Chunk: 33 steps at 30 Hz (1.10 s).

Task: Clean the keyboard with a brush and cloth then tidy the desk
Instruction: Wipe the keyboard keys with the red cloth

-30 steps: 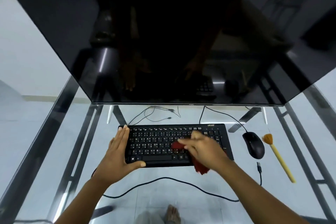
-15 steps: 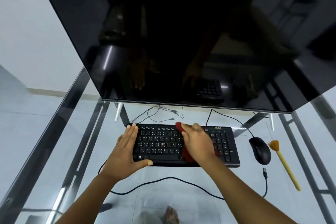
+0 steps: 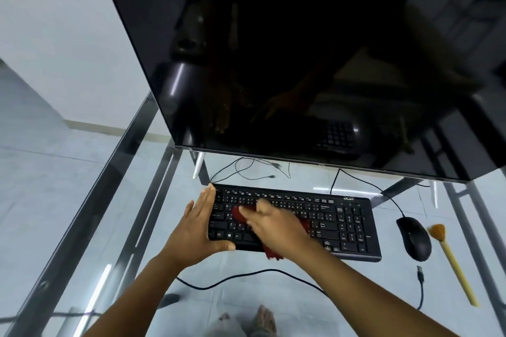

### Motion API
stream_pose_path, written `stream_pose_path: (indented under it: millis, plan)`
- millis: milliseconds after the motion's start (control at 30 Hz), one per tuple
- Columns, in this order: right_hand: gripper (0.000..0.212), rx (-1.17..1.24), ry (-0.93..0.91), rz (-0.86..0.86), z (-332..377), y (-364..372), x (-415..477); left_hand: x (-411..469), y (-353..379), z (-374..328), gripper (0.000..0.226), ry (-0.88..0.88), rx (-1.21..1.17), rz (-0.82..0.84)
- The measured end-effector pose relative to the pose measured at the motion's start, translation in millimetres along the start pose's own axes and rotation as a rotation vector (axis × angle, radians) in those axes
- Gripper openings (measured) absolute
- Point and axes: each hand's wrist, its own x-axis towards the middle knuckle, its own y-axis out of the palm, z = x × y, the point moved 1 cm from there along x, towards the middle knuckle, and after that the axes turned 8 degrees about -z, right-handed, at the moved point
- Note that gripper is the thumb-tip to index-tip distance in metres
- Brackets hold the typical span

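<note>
A black keyboard [image 3: 339, 220] lies on the glass desk [image 3: 82, 227] under the monitor. My left hand [image 3: 195, 227] clasps the keyboard's left end, fingers along the side and thumb on the front edge. My right hand [image 3: 276, 227] presses a dark red cloth [image 3: 241, 213] flat on the left-middle keys; the cloth's other end hangs over the front edge. The hand is blurred. A brush [image 3: 451, 262] with a yellow handle and orange bristles lies on the desk at the far right, beyond the mouse.
A large dark monitor [image 3: 301, 63] overhangs the back of the desk. A black mouse [image 3: 414, 238] sits right of the keyboard, with a loose cable plug [image 3: 420, 273] in front of it. Thin cables [image 3: 252, 169] lie behind the keyboard. The floor and bare feet show through the glass.
My right hand has swept the red cloth leftward across the keys, from the middle-right to the left-middle. My left hand has stayed on the keyboard's left end. The camera view shifted.
</note>
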Motion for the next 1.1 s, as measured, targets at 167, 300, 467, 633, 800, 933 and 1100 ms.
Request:
stream_pose_path:
  millis: [167,300,467,633,800,933,1100]
  plan:
    - [0.037,0.034,0.321,-0.17,-6.8,-6.4,33.9,0.4,-0.5,-0.7,0.133,0.003,-0.011,-0.018]
    - [0.039,0.063,-0.085,0.043,33.3,3.5,25.2,-1.6,3.3,3.4,0.136,-0.011,-0.041,-0.026]
    - [0.036,0.035,0.264,-0.139,11.8,-3.6,66.7,-2.4,1.5,-0.5,0.139,-0.026,-0.085,-0.048]
    - [0.034,0.057,-0.128,0.1,47.4,1.0,48.1,-4.1,3.5,4.3,0.136,-0.002,-0.078,-0.067]
    - [0.031,-0.019,0.205,-0.102,13.6,-10.7,73.7,-2.9,0.8,1.7,0.139,-0.013,-0.085,-0.055]
    - [0.028,0.069,-0.118,0.098,57.2,3.5,36.7,-3.7,2.5,7.6,0.133,0.022,-0.079,-0.067]
    - [0.036,0.039,-0.039,0.016,24.8,-4.5,41.2,-2.3,-3.2,8.6,0.141,0.035,-0.06,-0.044]
